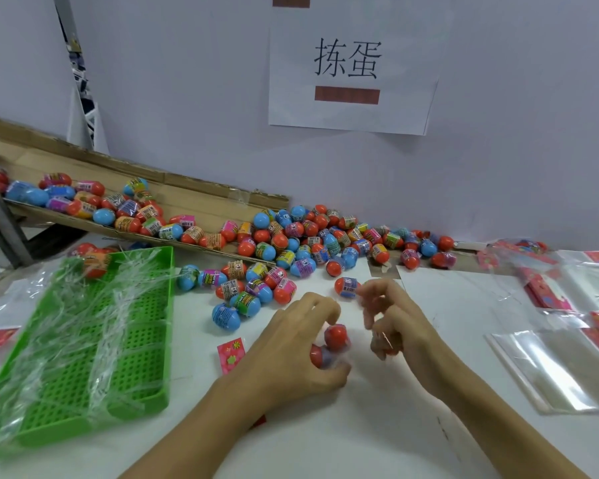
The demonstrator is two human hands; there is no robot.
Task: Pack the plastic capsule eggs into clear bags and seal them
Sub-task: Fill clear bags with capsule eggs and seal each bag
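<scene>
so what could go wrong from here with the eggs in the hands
The left hand cups several eggs at once, so one might slip and roll off. The right hand is blurred beside a loose egg and may knock it away. The clear bags lie off to the right, so carrying the eggs over could spill them.

Dozens of capsule eggs [301, 243], one green tray [83, 344], two hands [298, 344]
</scene>
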